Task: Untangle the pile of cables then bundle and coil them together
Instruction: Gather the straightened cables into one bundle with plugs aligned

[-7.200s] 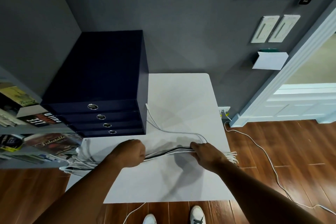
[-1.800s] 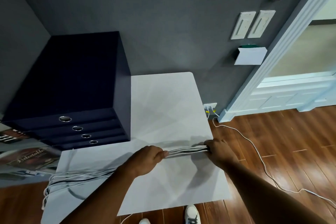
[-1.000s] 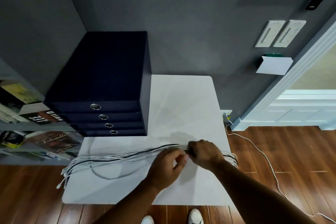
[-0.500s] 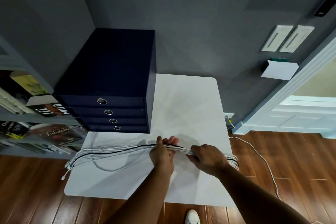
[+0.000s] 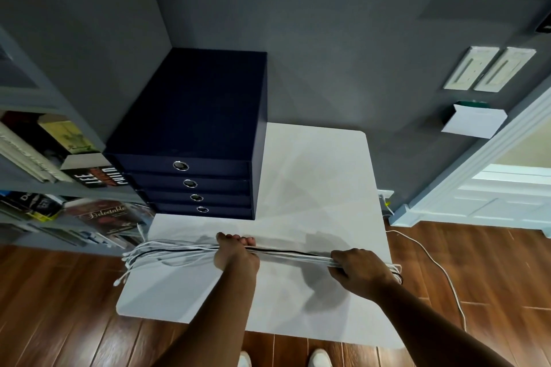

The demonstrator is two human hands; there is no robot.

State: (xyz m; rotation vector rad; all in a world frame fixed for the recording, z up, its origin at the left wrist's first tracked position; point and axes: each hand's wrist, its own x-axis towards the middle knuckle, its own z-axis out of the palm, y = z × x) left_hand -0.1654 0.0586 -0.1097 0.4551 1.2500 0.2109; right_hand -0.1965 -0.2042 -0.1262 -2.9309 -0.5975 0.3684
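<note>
Standing at the front edge of a white table [image 5: 313, 188], looking down. Holding a bundle of cables [image 5: 295, 255], mostly white with one black strand, drawn out left to right across the front half of the table. Clamping the left grip [image 5: 235, 253] round the bundle about midway between the left and right edges, with fingers curled over its far side. Clamping the right grip [image 5: 360, 272] round it near the right edge, with looped ends poking out just past that edge. Letting the loose ends [image 5: 128, 259] fan out over the left edge, a few plugs hanging off near the front-left corner. Sharing the back-left corner with a dark blue drawer box [image 5: 193, 116] of four drawers with round metal pulls. Flanked by a bookshelf [image 5: 44, 158] beyond the left edge and a white cord [image 5: 432, 262] on the wooden floor beyond the right edge.
</note>
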